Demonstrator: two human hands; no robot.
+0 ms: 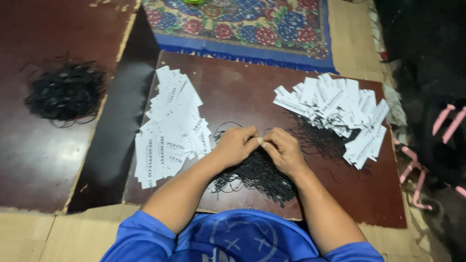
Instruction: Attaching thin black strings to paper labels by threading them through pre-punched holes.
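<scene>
We have our left hand (236,144) and right hand (284,150) meeting fingertip to fingertip over the heap of black strings (257,177) on the dark brown worktop (242,92), both pinched nearly closed on what looks like a single thin strand, though it is too fine to see clearly. The string seems light, limp and quick to tangle, so we judge it best taken near one end with thumb and forefinger, lifting gently clear of the heap. White paper tags lie in a loose pile (172,128) to our left, and tags already strung (340,114) lie to our right.
</scene>
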